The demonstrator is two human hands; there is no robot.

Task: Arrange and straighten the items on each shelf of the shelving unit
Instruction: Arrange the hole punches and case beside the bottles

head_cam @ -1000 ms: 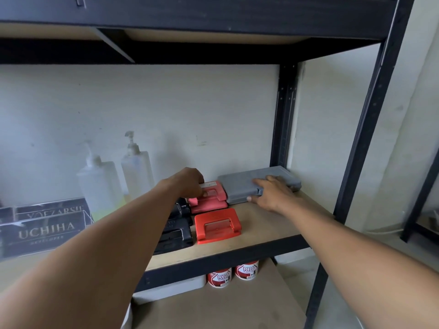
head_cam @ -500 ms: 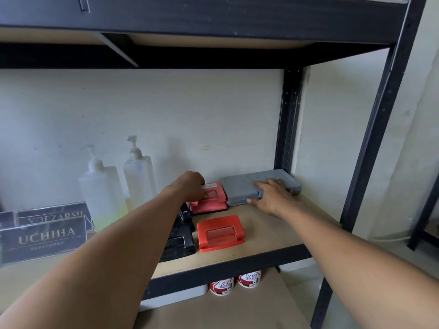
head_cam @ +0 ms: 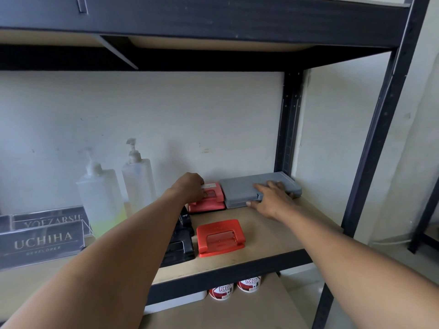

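Observation:
On the wooden shelf board [head_cam: 273, 236], my left hand [head_cam: 190, 188] curls its fingers over the far red hole punch [head_cam: 211, 201] near the back wall. My right hand [head_cam: 270, 198] lies flat on the grey plastic case [head_cam: 240, 188] in the back right corner, fingers stretched over its lid and thumb at its front edge. The case and the far punch sit side by side. A second red hole punch [head_cam: 219, 237] stands nearer the front edge. Black hole punches [head_cam: 180, 245] lie to its left, partly hidden by my left forearm.
Two clear pump bottles [head_cam: 99, 200] [head_cam: 139, 181] stand at the back left. Acrylic name plates [head_cam: 40, 243] sit at the far left. Black uprights [head_cam: 287, 129] [head_cam: 377, 129] frame the right side. Two red-and-white cans [head_cam: 222, 290] and a white box [head_cam: 175, 302] sit on the shelf below.
My left hand has slid the far red hole punch back toward the wall, opening a gap to the near one. My right hand stays on the grey case.

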